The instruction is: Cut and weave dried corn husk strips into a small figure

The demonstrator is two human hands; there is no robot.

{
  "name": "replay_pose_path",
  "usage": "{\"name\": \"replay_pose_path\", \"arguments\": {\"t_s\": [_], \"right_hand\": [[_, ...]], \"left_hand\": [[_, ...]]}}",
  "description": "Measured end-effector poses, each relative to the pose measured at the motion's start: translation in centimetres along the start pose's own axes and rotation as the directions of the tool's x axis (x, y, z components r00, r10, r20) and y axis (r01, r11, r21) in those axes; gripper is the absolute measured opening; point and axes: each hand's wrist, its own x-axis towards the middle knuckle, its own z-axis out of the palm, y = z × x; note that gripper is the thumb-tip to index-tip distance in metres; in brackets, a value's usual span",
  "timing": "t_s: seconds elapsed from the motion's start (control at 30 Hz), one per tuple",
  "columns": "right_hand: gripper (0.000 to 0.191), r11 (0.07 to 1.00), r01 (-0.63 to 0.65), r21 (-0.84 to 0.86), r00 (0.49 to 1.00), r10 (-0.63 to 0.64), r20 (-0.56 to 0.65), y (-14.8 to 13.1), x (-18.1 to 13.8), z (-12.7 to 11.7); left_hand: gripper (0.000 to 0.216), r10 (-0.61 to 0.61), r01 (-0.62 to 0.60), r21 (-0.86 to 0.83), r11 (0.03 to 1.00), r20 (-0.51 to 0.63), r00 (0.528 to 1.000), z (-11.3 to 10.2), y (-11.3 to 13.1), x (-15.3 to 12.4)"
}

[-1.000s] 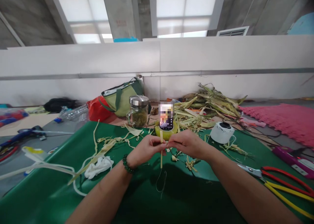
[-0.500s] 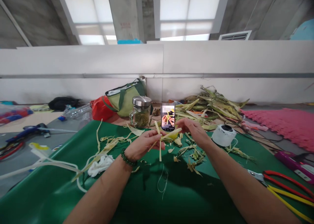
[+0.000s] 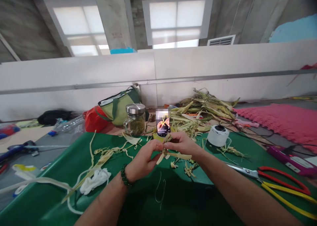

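My left hand (image 3: 146, 156), with a green bead bracelet (image 3: 125, 176) at the wrist, pinches folded pale corn husk strips (image 3: 182, 156) above the green mat (image 3: 138, 199). My right hand (image 3: 183, 143) closes on the same strips from the other side, its thumb and fingers together near the upper end. Loose strip ends stick out below and to the right of the fingers. Part of the crossing is hidden by the fingertips. Just beyond the hands a phone (image 3: 162, 126) stands upright, its lit screen showing hands with a yellow strip.
Scissors (image 3: 250, 172) with red and yellow handles lie at right, near a white pot-like container (image 3: 218, 136). A lidded glass jar (image 3: 135, 118) and a green bag (image 3: 121, 109) stand at the back. Corn husks (image 3: 210, 109) are heaped behind; white cloth (image 3: 95, 181) lies left.
My right hand, open beside the strips before, has come in and now grips them with my left. The spread cross of strips is folded and bunched. The camera view has shifted and tilted slightly.
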Motion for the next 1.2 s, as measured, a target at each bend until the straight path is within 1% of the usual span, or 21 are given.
{"name": "replay_pose_path", "arguments": {"t_s": [0.07, 0.13, 0.2, 0.3, 0.37, 0.47, 0.57, 0.67, 0.77, 0.87, 0.93, 1.07, 1.2], "right_hand": [[0.036, 1.0, 0.029, -0.006, 0.999, -0.029, -0.025, 0.3, 0.0, 0.1], [0.039, 1.0, 0.007, 0.022, 1.0, -0.007, -0.028, 0.4, 0.0, 0.1], [0.041, 0.997, -0.033, 0.077, 0.998, 0.037, -0.046, 0.4, 0.0, 0.1], [0.041, 0.983, -0.095, 0.16, 0.988, 0.113, -0.105, 0.4, 0.1, 0.6], [0.039, 0.964, -0.15, 0.218, 0.977, 0.179, -0.118, 0.5, 0.2, 0.9], [0.037, 0.928, -0.224, 0.299, 0.959, 0.264, -0.102, 1.0, 0.5, 1.1], [0.039, 0.904, -0.261, 0.338, 0.947, 0.307, -0.09, 1.7, 0.7, 1.0], [0.041, 0.905, -0.271, 0.329, 0.945, 0.315, -0.088, 2.3, 0.9, 0.8], [0.041, 0.901, -0.308, 0.305, 0.941, 0.335, -0.041, 2.9, 1.1, 0.8], [0.043, 0.888, -0.356, 0.292, 0.929, 0.37, 0.009, 3.4, 1.2, 0.9], [0.043, 0.89, -0.354, 0.287, 0.929, 0.369, 0.001, 3.8, 1.3, 0.9], [0.041, 0.899, -0.335, 0.281, 0.93, 0.363, -0.053, 4.2, 1.3, 0.9], [0.041, 0.915, -0.315, 0.253, 0.933, 0.348, -0.095, 4.5, 1.3, 1.4]], "left_hand": [[0.009, -0.002, 0.002, -0.094, 0.996, -0.003, 1.0, 0.3, 0.2, 0.1], [0.017, -0.065, 0.065, -0.207, 0.976, 0.005, 0.998, 0.4, 0.6, 0.1], [0.023, -0.148, 0.153, -0.308, 0.939, 0.038, 0.988, 0.4, 0.9, 0.3], [0.028, -0.25, 0.274, -0.431, 0.86, 0.114, 0.962, 0.3, 1.3, 0.5], [0.03, -0.275, 0.323, -0.505, 0.8, 0.17, 0.946, 0.4, 1.3, 0.5], [0.032, -0.277, 0.36, -0.587, 0.726, 0.23, 0.933, 0.5, 1.1, 0.6], [0.034, -0.283, 0.398, -0.578, 0.712, 0.282, 0.917, 0.2, 0.9, 0.8], [0.031, -0.305, 0.427, -0.474, 0.771, 0.314, 0.899, -0.1, 1.3, 1.1], [0.029, -0.304, 0.409, -0.399, 0.821, 0.302, 0.904, -0.1, 1.6, 1.1], [0.029, -0.284, 0.398, -0.43, 0.81, 0.306, 0.909, 0.3, 1.3, 0.9], [0.027, -0.278, 0.4, -0.46, 0.793, 0.311, 0.909, 0.5, 0.9, 0.7], [0.023, -0.325, 0.4, -0.477, 0.783, 0.235, 0.916, 0.9, 0.6, 0.7], [0.022, -0.317, 0.369, -0.506, 0.78, 0.189, 0.929, 1.2, 0.8, 1.0]]}}
